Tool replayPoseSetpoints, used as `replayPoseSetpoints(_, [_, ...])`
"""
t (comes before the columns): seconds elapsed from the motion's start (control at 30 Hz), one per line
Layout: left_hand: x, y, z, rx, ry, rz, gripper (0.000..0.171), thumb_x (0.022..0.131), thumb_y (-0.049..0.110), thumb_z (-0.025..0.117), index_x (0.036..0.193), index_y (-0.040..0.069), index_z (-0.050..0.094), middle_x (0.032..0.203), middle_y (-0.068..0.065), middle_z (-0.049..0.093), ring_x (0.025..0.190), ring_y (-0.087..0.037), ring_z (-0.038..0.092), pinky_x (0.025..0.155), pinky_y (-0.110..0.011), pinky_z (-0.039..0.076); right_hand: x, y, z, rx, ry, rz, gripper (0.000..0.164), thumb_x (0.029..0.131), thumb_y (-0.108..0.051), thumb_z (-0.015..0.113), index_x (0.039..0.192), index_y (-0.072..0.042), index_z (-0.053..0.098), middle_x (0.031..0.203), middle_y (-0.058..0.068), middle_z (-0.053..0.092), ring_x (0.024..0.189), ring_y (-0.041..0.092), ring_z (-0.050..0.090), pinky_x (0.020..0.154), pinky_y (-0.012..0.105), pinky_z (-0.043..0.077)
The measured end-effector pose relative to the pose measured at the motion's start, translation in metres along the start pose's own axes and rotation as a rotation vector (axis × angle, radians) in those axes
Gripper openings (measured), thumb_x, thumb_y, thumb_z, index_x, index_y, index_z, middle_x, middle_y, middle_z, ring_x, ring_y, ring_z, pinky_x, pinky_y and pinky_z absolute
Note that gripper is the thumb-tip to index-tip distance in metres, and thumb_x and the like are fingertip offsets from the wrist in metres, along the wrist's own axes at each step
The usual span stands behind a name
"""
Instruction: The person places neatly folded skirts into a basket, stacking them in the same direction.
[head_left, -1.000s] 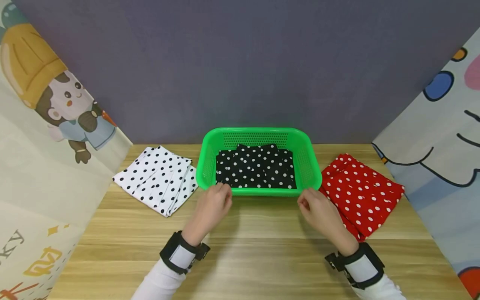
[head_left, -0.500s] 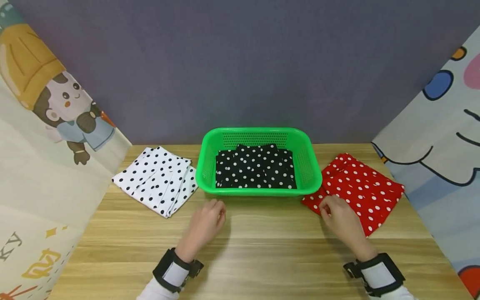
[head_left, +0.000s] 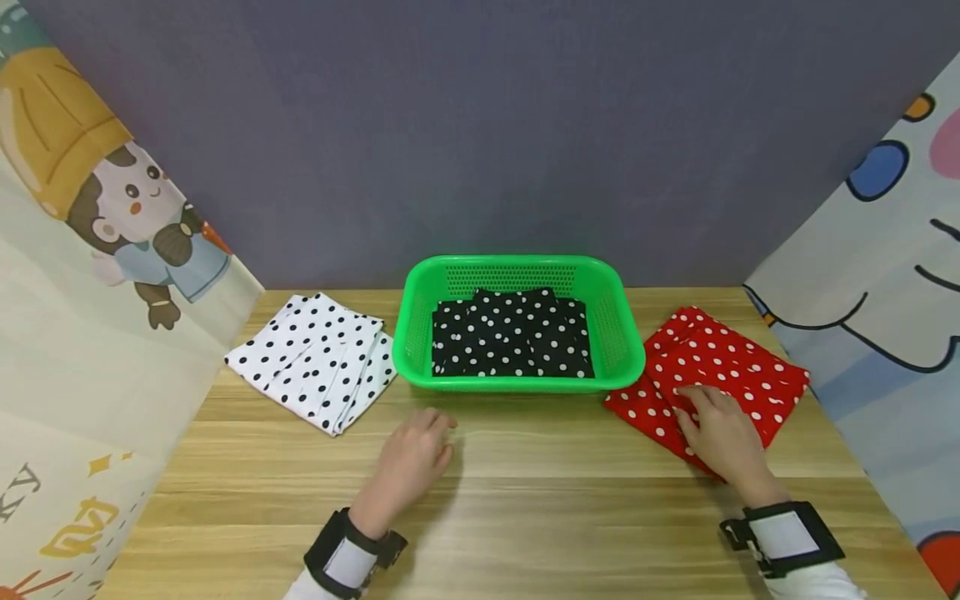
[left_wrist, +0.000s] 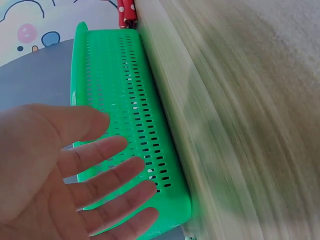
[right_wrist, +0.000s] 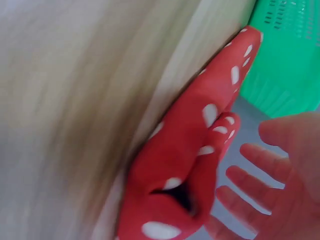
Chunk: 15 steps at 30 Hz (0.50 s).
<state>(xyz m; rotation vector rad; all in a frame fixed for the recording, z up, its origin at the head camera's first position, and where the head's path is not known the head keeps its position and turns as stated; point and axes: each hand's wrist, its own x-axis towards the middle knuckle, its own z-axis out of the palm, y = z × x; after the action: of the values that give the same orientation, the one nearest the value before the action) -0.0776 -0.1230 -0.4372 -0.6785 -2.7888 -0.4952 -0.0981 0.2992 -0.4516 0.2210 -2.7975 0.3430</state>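
Your red polka-dot cloth (head_left: 720, 354) lies folded on the counter (head_left: 525, 517), just to the right of the green basket (head_left: 517, 384). Your right hand (head_left: 723, 433) is over its near part with fingers relaxed and spread, grasping nothing; you cannot tell from here whether the fingertips touch the fabric. Your left hand (head_left: 408, 458) is released too, loose above the counter in front of the basket.

Expect the cloth to be light, soft and limp — nothing fragile, but with no stiffness of its own. The layers will probably slide over one another, so a pinch on the top one alone could pull the fold apart. The right wrist view shows a thick, rounded folded edge (right_wrist: 175, 195) with a gap between layers; take the whole stack there, thumb above and fingers beneath. Two hands on opposite edges should keep it flat — lifted by one corner, it would likely sag and unfold.
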Motion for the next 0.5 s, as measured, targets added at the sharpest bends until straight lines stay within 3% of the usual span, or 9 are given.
replayPoseSetpoints(0.17, [-0.003,0.004,0.001,-0.012,-0.040,0.018,0.035,0.074,0.014,0.072,0.107,0.003,0.064,0.107,-0.011,0.062,0.096,-0.024,0.060,0.082,-0.034,0.051,-0.005,0.009,0.002,-0.036,-0.056,0.052,0.048,0.073,-0.011,0.073,0.114,0.007,0.056,0.114,0.031,0.051,0.099,0.048,0.050,0.078,0.063,0.043])
replayPoseSetpoints(0.37, [-0.006,0.007,0.005,0.004,-0.078,0.060,0.046,0.076,0.019,0.072,0.117,0.003,0.059,0.120,-0.017,0.057,0.108,-0.030,0.056,0.091,-0.041,0.048,-0.009,0.013,0.003,-0.029,-0.254,0.104,0.053,0.077,-0.017,0.070,0.121,0.007,0.050,0.117,0.033,0.049,0.103,0.051,0.047,0.080,0.065,0.041])
replayPoseSetpoints(0.5, [-0.008,0.010,0.005,0.027,-0.110,0.069,0.052,0.076,0.023,0.072,0.121,0.004,0.056,0.124,-0.017,0.055,0.111,-0.031,0.055,0.094,-0.043,0.045,-0.013,0.012,0.004,-0.026,-0.267,0.103,0.053,0.079,-0.018,0.069,0.122,0.007,0.050,0.119,0.032,0.048,0.105,0.051,0.046,0.081,0.065,0.041])
